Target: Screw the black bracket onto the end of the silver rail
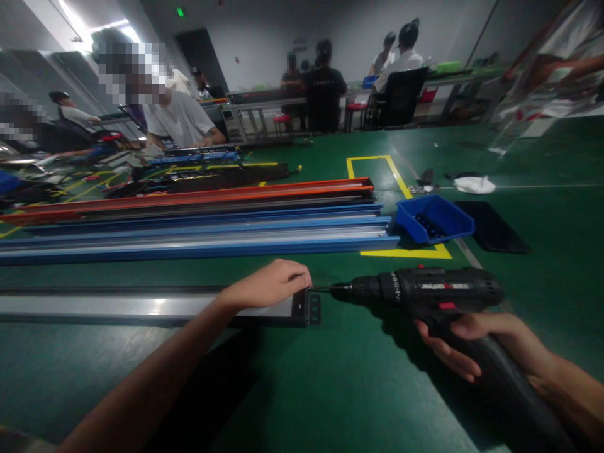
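In the head view, a blue bin (453,219) sat beyond the right hand (523,345), its open side tipped toward the person, with small dark pieces (427,224) lying inside; what they were was too small to tell. A dark flat slab (495,228) lay just beside the bin, also beyond the right hand. The right hand was wrapped around the grip of a black cordless drill (436,289), thumb along the near side, and the drill lay level, its thin bit (333,288) pointing at the left hand (268,283). The left hand, palm down with fingers curled, rested over the end of a long silver panel with a dark frame (155,306); whether its fingertips pinched something at the corner could not be told. The panel ran off leftward beneath the left wrist, and its dark end piece (314,309) stood just right of that hand, near the bit's tip. Beyond the left hand, blue channels (283,238) and an orange channel (236,196) lay side by side, their right ends short of the bin. Green counter (353,390) showed below the drill, between the hands, and a yellow tape line (408,254) ran beyond the drill.
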`<state>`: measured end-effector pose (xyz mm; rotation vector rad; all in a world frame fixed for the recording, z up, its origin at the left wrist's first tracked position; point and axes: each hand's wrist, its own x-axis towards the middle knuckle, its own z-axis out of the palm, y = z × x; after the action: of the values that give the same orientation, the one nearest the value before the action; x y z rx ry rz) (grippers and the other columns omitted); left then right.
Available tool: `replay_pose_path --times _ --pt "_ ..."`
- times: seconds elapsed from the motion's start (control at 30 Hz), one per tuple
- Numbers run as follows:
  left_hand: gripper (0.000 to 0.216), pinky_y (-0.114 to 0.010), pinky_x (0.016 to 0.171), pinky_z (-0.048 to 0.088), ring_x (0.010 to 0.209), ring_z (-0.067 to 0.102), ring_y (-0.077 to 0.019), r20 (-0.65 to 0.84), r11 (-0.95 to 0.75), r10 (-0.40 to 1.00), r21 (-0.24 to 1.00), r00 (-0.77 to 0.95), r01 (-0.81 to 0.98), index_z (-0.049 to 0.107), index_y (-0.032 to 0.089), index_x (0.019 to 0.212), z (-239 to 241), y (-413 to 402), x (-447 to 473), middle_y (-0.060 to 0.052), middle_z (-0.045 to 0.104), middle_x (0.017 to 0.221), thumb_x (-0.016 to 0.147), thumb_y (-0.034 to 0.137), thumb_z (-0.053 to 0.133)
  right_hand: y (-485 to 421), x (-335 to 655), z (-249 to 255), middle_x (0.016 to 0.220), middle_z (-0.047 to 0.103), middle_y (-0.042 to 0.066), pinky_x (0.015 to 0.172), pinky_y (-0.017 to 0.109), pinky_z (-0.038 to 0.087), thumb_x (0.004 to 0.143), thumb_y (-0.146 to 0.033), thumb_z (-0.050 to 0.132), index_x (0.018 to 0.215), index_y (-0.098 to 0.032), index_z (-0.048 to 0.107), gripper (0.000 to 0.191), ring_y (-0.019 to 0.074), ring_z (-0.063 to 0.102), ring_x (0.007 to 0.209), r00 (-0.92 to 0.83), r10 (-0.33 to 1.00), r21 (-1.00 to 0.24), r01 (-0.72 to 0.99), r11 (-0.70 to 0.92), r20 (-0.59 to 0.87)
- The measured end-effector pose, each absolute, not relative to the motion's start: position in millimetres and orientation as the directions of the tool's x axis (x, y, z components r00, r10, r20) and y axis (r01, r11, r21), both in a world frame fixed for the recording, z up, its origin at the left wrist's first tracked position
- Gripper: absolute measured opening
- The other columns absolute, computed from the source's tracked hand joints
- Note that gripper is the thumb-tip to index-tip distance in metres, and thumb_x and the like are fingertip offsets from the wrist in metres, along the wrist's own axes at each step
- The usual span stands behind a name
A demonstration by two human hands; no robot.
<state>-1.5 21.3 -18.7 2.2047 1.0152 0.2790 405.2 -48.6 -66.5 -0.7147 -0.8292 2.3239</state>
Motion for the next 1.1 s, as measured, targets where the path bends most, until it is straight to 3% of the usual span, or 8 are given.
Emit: replay_pose_path --times 1.1 --pt "0.040 -0.031 0.077 0.042 0.083 0.062 -0.0180 -0.094 -0.461 0.738 0.653 0.668 0.601 0.072 0.018 0.090 -19.6 22.6 -0.7 -0.004 0.071 0.089 0.110 0.040 0.045 -50.0 406.8 -63.0 0.079 0.071 0.011 0.052 0.024 0.057 0.082 -0.033 0.074 0.109 -0.008 0.084 0.038 0.0107 0.055 0.048 -0.662 0.672 -0.691 -0.313 -0.651 -0.334"
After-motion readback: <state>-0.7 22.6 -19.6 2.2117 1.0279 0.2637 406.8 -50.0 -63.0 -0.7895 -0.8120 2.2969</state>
